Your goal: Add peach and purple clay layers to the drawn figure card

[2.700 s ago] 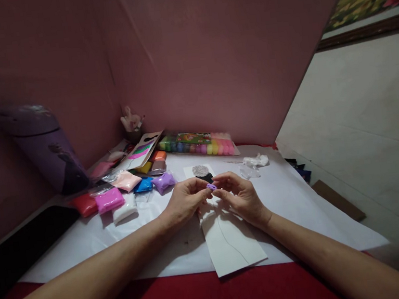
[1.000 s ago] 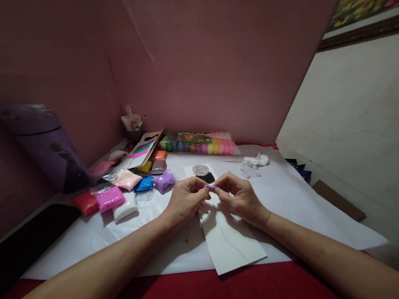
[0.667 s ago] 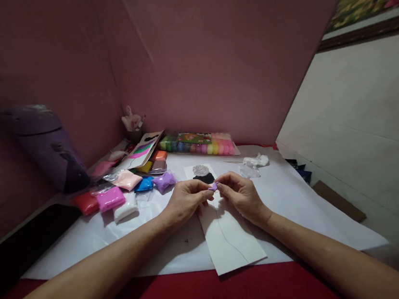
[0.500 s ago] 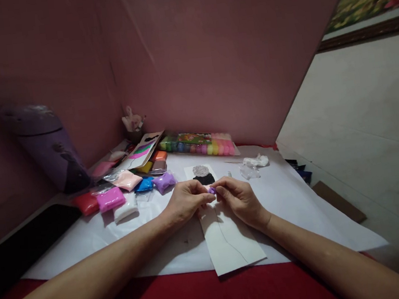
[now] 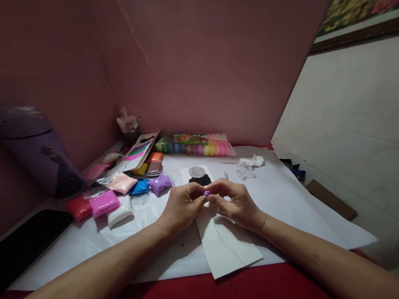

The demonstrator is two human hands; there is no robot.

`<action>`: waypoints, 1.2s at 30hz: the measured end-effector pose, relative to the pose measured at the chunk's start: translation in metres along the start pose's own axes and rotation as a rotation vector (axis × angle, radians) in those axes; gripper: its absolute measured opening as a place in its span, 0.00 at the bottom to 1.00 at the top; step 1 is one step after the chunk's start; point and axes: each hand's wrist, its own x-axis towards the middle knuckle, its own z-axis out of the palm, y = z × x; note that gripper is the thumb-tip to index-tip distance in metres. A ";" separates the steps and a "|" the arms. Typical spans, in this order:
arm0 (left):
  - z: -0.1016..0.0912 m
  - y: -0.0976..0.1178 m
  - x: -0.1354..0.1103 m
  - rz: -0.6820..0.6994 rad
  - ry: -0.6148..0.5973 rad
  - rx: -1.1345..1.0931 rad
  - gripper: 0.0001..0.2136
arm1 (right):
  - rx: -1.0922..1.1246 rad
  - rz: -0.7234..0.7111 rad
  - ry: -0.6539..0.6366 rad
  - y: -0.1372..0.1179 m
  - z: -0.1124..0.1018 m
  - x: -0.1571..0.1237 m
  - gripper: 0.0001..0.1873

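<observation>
Between my fingertips is a small lump of purple modelling clay (image 5: pixel 207 193). My left hand (image 5: pixel 183 204) pinches it from the left, thumb and index finger closed on it. From the other side my right hand (image 5: pixel 235 202) grips the same lump, its fingertips nearly meeting the left ones. Both hands are above a white card (image 5: pixel 226 248) bearing a thin drawn line. At the card's far end are a grey textured round patch (image 5: pixel 197 171) and a black patch (image 5: pixel 199 181); the hands hide the card's middle.
Left of my hands lie several clay packets, among them a purple one (image 5: pixel 160 184) and a pink one (image 5: pixel 104 203). Behind stands a long pack of coloured clay (image 5: pixel 193 145). A purple tumbler (image 5: pixel 39 149) is at far left, crumpled clear plastic (image 5: pixel 246 171) at right.
My fingertips have drawn closer together around the purple clay, which looks more bunched. The whole view has shifted slightly, so things appear a little further left.
</observation>
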 end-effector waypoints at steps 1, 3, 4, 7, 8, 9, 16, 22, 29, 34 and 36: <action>0.000 -0.001 0.000 0.029 0.005 0.025 0.05 | 0.001 0.008 -0.003 0.000 0.000 0.000 0.05; 0.001 -0.003 0.000 0.082 0.022 0.055 0.03 | 0.032 0.029 -0.013 0.000 0.001 0.001 0.07; 0.001 -0.004 0.000 0.097 0.030 0.051 0.03 | 0.062 0.041 -0.014 0.001 0.001 0.002 0.07; 0.003 -0.006 0.001 0.076 0.012 -0.009 0.04 | 0.155 0.065 0.017 0.005 0.002 0.003 0.08; 0.003 -0.006 0.002 0.053 -0.005 -0.035 0.05 | 0.172 0.068 0.035 0.007 0.002 0.004 0.08; 0.004 -0.005 0.002 0.027 -0.019 -0.061 0.06 | 0.180 0.068 0.052 0.008 0.002 0.004 0.08; 0.007 -0.007 0.008 -0.163 0.052 -0.168 0.10 | 0.115 0.041 0.122 0.012 0.005 0.003 0.08; 0.006 -0.014 0.011 -0.110 0.087 -0.227 0.08 | 0.105 0.069 0.032 0.008 0.002 0.003 0.08; 0.005 -0.002 0.004 -0.043 -0.030 -0.300 0.09 | 0.175 0.147 0.101 0.012 0.004 0.002 0.06; 0.003 -0.006 0.009 -0.193 0.056 -0.416 0.07 | 0.161 0.148 0.057 0.009 0.003 0.001 0.08; 0.002 -0.008 0.010 -0.220 0.085 -0.419 0.07 | 0.161 0.143 0.043 0.007 0.003 0.002 0.07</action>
